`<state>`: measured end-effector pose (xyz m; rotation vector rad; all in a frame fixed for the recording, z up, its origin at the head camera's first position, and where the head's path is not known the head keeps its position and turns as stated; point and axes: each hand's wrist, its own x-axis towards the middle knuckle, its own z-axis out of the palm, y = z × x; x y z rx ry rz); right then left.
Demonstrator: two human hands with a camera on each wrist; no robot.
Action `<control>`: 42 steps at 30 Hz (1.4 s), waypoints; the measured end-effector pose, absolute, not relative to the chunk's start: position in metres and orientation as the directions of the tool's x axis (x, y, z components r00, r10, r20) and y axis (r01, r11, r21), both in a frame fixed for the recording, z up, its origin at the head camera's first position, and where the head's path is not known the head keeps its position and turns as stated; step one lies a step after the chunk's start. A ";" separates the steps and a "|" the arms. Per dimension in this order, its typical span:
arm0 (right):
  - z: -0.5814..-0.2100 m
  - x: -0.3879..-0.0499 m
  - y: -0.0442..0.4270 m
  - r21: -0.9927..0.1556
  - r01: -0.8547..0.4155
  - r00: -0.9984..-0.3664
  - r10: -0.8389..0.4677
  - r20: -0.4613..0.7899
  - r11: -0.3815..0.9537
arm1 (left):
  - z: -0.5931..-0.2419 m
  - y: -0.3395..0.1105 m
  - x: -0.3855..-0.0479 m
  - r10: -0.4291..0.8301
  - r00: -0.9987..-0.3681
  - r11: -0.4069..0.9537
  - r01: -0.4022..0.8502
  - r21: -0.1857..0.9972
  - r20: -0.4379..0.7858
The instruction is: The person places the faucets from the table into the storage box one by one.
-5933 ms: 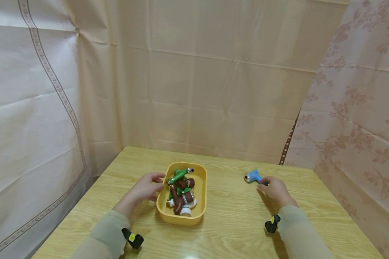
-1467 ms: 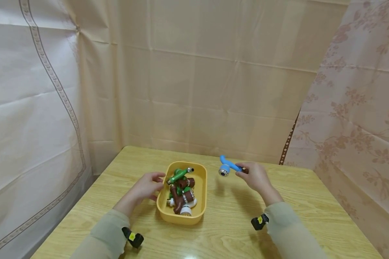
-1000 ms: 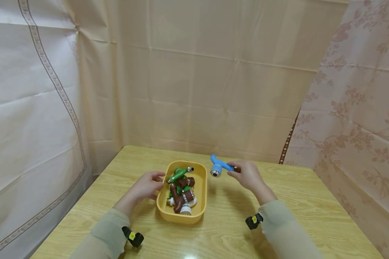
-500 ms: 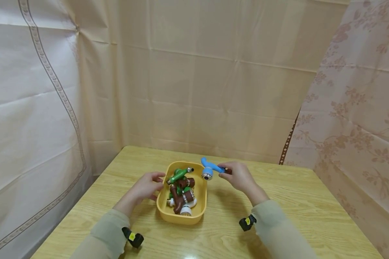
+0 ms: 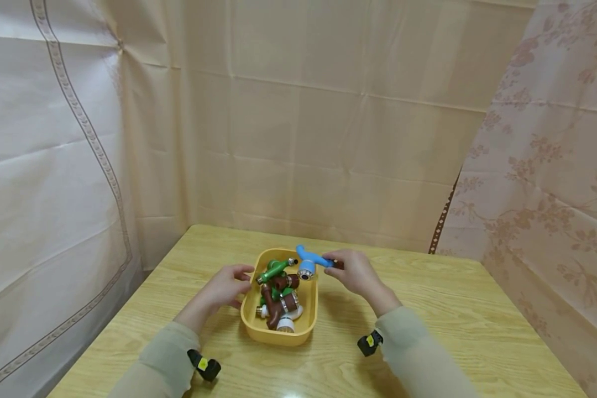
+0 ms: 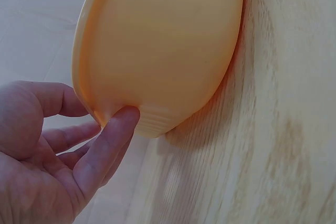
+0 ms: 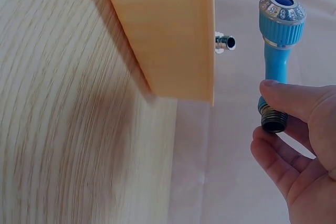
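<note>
A blue plastic tap (image 5: 307, 264) with a silvery ringed end hangs over the far right part of the yellow bin (image 5: 314, 309). My right hand (image 5: 353, 271) pinches it near its dark threaded end, plain in the right wrist view beside the thumb (image 7: 294, 98). My left hand (image 5: 226, 286) rests at the bin's left side, fingers loosely bent. In the left wrist view one fingertip (image 6: 128, 115) touches the outer wall while others pass behind the rim. Inside the bin lie a green tap (image 5: 273, 271), brown taps (image 5: 275, 309) and a white tap (image 5: 286, 323), partly overlapping.
The bin stands on a light wood table (image 5: 457, 320), left of its middle. A beige curtain (image 5: 298, 138) hangs behind, with a pale cloth at left and a flowered one (image 5: 552, 182) at right. A black wrist camera (image 5: 204, 366) sits on each sleeve.
My right hand picked the blue tap up from the table's right side and carried it left, from beside the bin to over its right rim. The left hand and bin have stayed put.
</note>
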<state>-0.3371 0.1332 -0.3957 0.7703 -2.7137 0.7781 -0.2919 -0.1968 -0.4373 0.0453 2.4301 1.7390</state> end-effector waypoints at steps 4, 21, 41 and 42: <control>-0.396 -0.337 0.126 -0.438 -0.543 -0.838 -0.434 0.329 0.717 | -0.438 -0.197 -0.292 0.111 -0.988 0.325 -0.069 0.943 -0.111; -0.402 -0.338 0.100 -0.401 -0.595 -0.803 -0.498 0.328 0.696 | -0.434 -0.197 -0.289 0.114 -0.987 0.335 -0.068 0.940 -0.112; -0.403 -0.337 0.092 -0.384 -0.598 -0.802 -0.519 0.297 0.704 | -0.436 -0.197 -0.290 0.113 -0.988 0.316 -0.065 0.947 -0.105; -0.403 -0.337 0.092 -0.385 -0.595 -0.804 -0.518 0.293 0.706 | -0.436 -0.197 -0.291 0.112 -0.988 0.315 -0.067 0.947 -0.107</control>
